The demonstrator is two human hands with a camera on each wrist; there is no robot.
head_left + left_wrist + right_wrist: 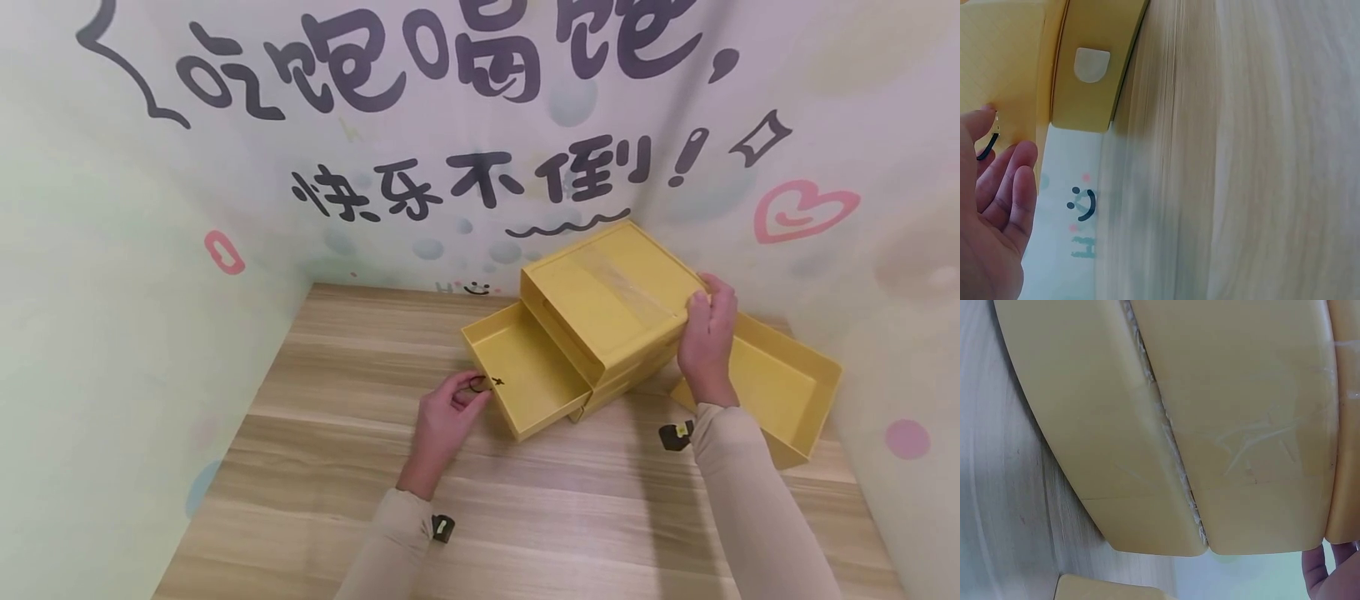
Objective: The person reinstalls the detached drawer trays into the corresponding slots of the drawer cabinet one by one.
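Note:
A yellow cardboard drawer box (611, 292) sits on the table at the back, turned at an angle. From its upper level an open drawer (532, 367) sticks out to the left, with bare floor inside. My left hand (446, 417) pinches the black loop pull (988, 148) on that drawer's front between thumb and fingers. At the far right end of the box, my right hand (708, 342) grips the top edge, thumb over the top. In the right wrist view, clear tape (1266, 444) crosses the back panel, and only some fingers show at the lower corner.
A loose yellow drawer (787, 375) rests to the right of the box, partly behind my right arm. Below the pulled drawer, the box's lower front has a pale rounded cutout (1092, 65). A printed wall (465, 242) borders the wood-grain table (337, 500) at the back.

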